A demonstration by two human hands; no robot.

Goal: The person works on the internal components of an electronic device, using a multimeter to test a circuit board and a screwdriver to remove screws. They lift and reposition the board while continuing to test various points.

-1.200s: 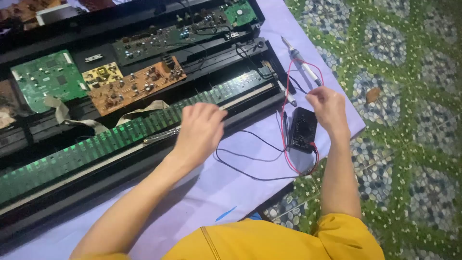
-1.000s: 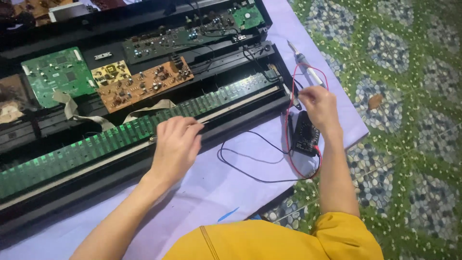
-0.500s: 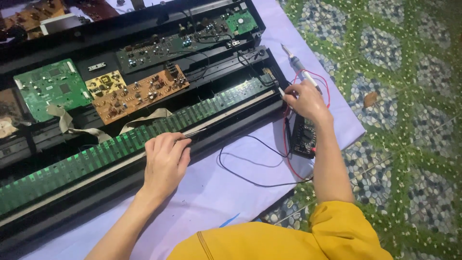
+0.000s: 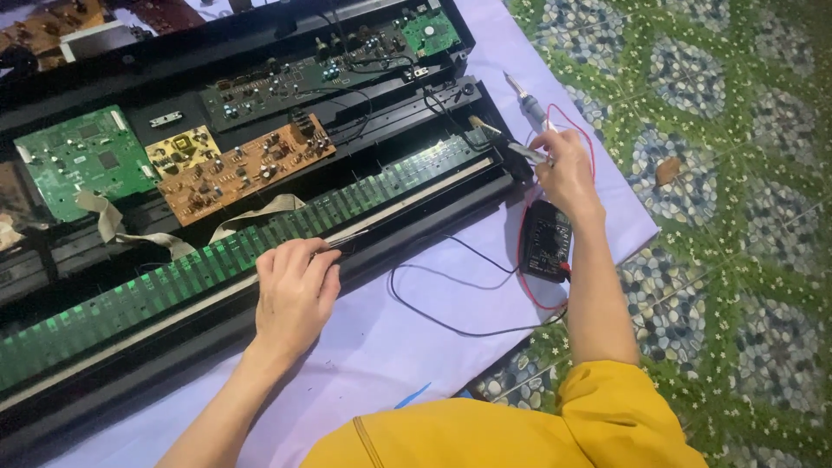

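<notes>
Yellow sleeve fills the lower edge above a lilac cloth spread on patterned pebble flooring. At centre the left hand pinches a thin probe on the long green contact strip; the right hand closes around another probe above the black multimeter. Circuit boards lie in the black casing beyond, whose left end is cut off.

Head view, single camera, worn on the person's head. The scene is looked down upon steeply, from above and behind the forearms, facing forward over the yellow sleeve at the lower edge. The opened black casing is crossed diagonally from lower left to upper right. The lilac cloth and patterned floor are taken in at close working range. No second view is provided, so nothing is shared.
</notes>
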